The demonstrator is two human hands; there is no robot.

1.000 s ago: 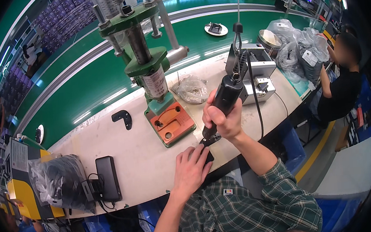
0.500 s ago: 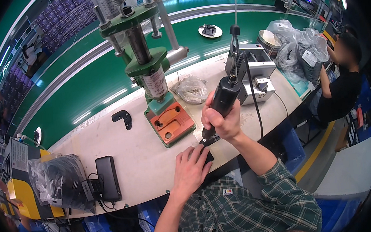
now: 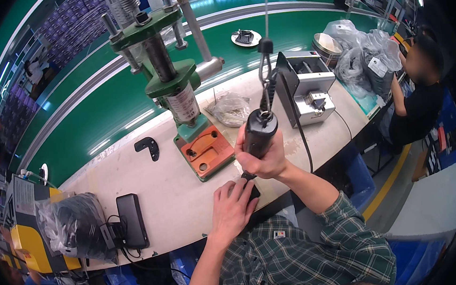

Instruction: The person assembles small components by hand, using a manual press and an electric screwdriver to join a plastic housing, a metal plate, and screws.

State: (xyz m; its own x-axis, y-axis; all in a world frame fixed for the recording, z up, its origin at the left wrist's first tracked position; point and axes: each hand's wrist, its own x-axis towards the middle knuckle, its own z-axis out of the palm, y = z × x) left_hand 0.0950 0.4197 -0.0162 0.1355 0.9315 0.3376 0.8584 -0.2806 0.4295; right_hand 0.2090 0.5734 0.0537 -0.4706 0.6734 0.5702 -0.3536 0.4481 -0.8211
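Note:
My right hand (image 3: pixel 266 160) is wrapped round a black electric screwdriver (image 3: pixel 260 133), which hangs from a cable above the bench. Its lower end points down beside my left fingertips, where the tip is mostly hidden. My left hand (image 3: pixel 230 209) presses its fingers over a small black part (image 3: pixel 254 193) at the bench's front edge and holds it there. Most of that part lies under the fingers, so its full shape does not show. A curved black plastic piece (image 3: pixel 152 148) lies on the bench to the left of the orange fixture (image 3: pixel 220 154).
A green press (image 3: pixel 172 74) stands over the fixture. Behind it lies a clear bag of small parts (image 3: pixel 231 110). A grey metal device (image 3: pixel 309 90) is at right, a bagged bundle (image 3: pixel 74 224) and black power adapter (image 3: pixel 132 221) at left. A co-worker (image 3: pixel 420 95) sits far right.
The screwdriver has swung more upright, its top moving left and toward me, and my right hand has come slightly lower with it. My left hand keeps its place on the black part.

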